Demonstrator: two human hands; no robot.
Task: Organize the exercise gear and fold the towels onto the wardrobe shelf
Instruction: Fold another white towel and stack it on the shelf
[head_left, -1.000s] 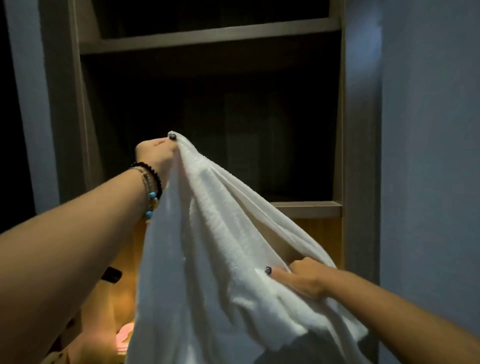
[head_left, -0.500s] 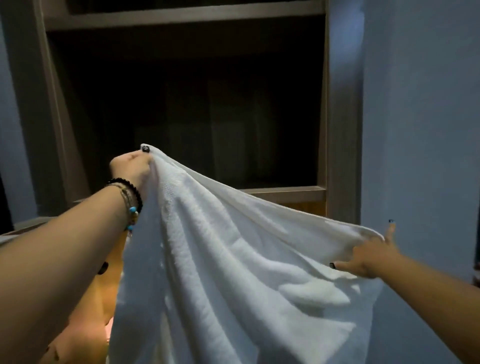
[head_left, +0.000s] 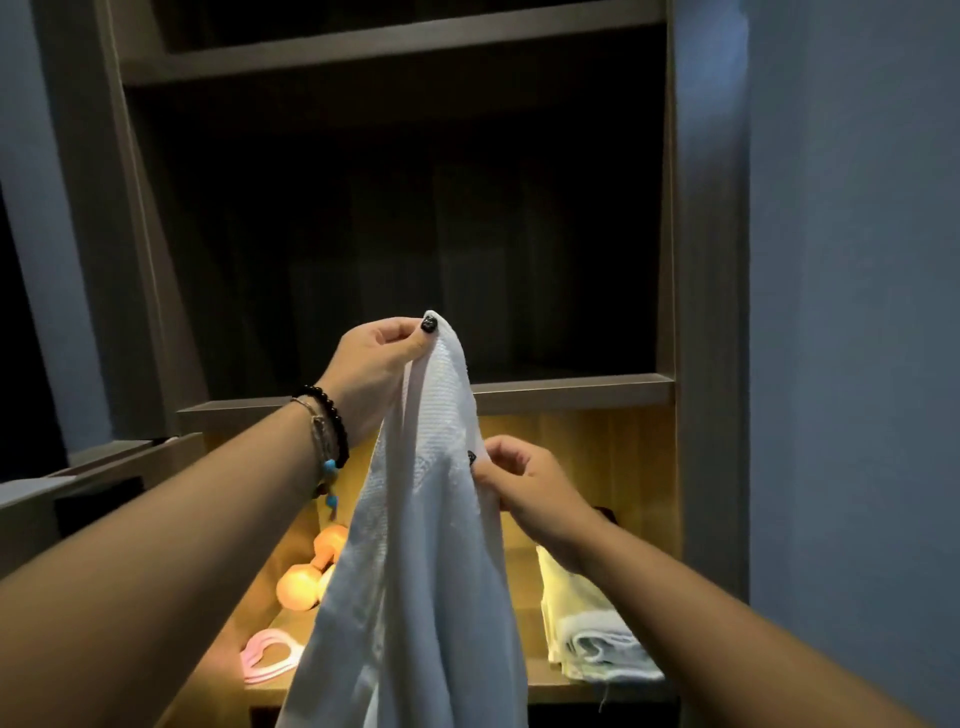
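Note:
A white towel (head_left: 421, 571) hangs in front of the wardrobe, gathered into a long drape. My left hand (head_left: 374, 364) pinches its top corner at the height of the middle shelf. My right hand (head_left: 524, 488) grips the towel's right edge lower down, close to the left hand. Behind the towel, on the lit lower shelf (head_left: 550, 686), lie a pink dumbbell (head_left: 311, 571), a pink ring-shaped grip (head_left: 270, 654) and a folded pale towel (head_left: 592, 634).
The wardrobe's middle shelf (head_left: 571, 389) is dark, with an upper shelf (head_left: 395, 47) above it. A blue wall (head_left: 852, 312) stands to the right. An open drawer or ledge (head_left: 104, 467) juts out at the left.
My right hand has come in from the far right to just below the left hand, so the spread towel now hangs narrow. The view has dropped and shows the lit lower shelf.

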